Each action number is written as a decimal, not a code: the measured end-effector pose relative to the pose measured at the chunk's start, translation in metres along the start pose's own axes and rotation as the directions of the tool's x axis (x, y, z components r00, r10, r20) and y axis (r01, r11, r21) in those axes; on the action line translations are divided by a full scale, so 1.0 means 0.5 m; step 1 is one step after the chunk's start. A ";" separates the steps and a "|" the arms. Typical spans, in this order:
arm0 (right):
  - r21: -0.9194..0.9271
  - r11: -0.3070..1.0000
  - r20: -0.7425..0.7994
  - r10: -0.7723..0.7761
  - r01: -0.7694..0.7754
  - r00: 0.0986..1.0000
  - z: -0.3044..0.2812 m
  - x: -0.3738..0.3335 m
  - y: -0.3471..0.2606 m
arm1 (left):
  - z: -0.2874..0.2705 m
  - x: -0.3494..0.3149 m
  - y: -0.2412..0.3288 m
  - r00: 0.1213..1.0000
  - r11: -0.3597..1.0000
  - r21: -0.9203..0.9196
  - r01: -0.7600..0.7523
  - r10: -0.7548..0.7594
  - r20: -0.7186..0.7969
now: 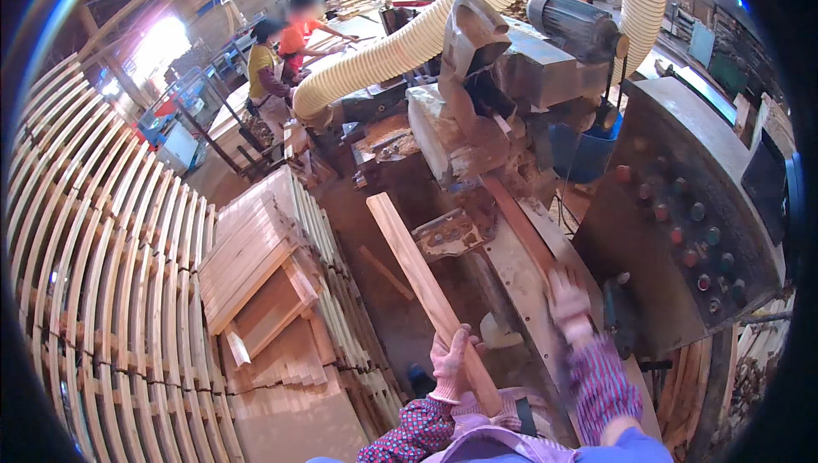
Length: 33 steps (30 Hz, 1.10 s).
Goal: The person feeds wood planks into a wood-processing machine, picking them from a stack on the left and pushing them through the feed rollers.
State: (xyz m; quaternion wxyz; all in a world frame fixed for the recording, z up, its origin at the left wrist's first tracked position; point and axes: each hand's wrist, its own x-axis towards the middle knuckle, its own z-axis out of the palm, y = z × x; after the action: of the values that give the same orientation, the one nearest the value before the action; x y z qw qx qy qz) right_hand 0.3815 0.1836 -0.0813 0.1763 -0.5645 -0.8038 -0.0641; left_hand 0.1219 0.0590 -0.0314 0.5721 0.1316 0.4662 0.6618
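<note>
My left hand (450, 362), in a pink glove, grips the near end of a long reddish wooden slat (417, 276) that angles up and away to the left. My right hand (569, 301), also gloved, rests on another slat (521, 224) lying on the feed table (520, 284) of a woodworking machine (511, 80); that slat runs up into the machine's cutter housing.
Stacks of cut slats (264, 293) stand to my left, with tall rows of pale slats (85, 250) beyond. A control panel (690, 216) with coloured buttons is at right. Ribbed dust hoses (400, 46) arch overhead. Two people (281, 46) work in the background.
</note>
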 end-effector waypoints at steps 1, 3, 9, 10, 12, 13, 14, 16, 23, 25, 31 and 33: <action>0.027 0.986 -0.035 0.168 -0.167 0.985 0.051 0.064 0.018 | 0.012 0.006 -0.006 0.999 1.000 -0.025 0.012 -0.011 0.043; 0.014 1.000 -0.053 0.021 -0.020 0.998 0.095 0.111 0.031 | -0.001 0.029 0.005 0.997 0.999 -0.046 0.015 -0.011 0.083; 0.910 0.392 0.254 -0.274 -0.133 0.928 -0.105 0.029 -0.240 | 0.009 0.102 0.001 0.974 0.975 -0.031 -0.219 0.216 -0.067; 0.919 0.379 0.259 -0.370 -0.110 0.892 -0.140 -0.016 -0.260 | 0.030 0.104 -0.020 0.969 0.970 0.002 -0.242 0.241 -0.051; 0.867 0.448 0.337 -0.209 -0.217 0.918 -0.166 -0.084 -0.266 | 0.031 0.095 -0.053 0.967 0.959 0.143 -0.244 0.229 0.114; 0.820 0.493 0.379 -0.084 -0.292 0.922 -0.171 -0.120 -0.262 | 0.019 0.091 -0.045 0.939 0.869 0.374 -0.325 0.249 0.239; 0.698 0.684 0.311 -0.023 -0.211 0.950 -0.183 -0.153 -0.238 | 0.003 0.094 -0.027 0.926 0.775 0.515 -0.366 0.250 0.283; 0.460 0.877 0.192 0.057 -0.141 0.980 -0.199 -0.226 -0.184 | -0.054 0.145 0.086 0.888 0.540 0.707 -0.457 0.317 0.332; 0.017 0.976 0.307 0.203 -0.219 0.930 -0.128 -0.290 -0.091 | -0.593 0.512 0.495 0.484 0.960 0.214 -0.181 0.276 -0.830; -0.029 0.995 0.228 0.099 -0.095 0.969 -0.058 -0.189 -0.056 | -0.634 0.594 0.525 0.592 0.965 0.065 -0.255 0.209 -0.778; -0.155 0.988 0.250 0.015 0.024 0.968 0.097 0.071 0.013 | -0.925 0.747 0.601 0.743 0.823 0.567 0.036 0.358 -0.566; -0.197 0.971 0.129 -0.109 0.133 0.986 0.144 0.125 0.039 | -0.911 0.721 0.588 0.799 0.965 0.078 -0.250 0.251 -0.546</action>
State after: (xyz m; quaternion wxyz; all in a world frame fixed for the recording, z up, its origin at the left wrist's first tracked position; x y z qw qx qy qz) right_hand 0.3655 0.2677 -0.1280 0.0653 -0.5323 -0.8349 -0.1239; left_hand -0.4992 0.1901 -0.1768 0.3207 -0.0038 0.5903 0.7407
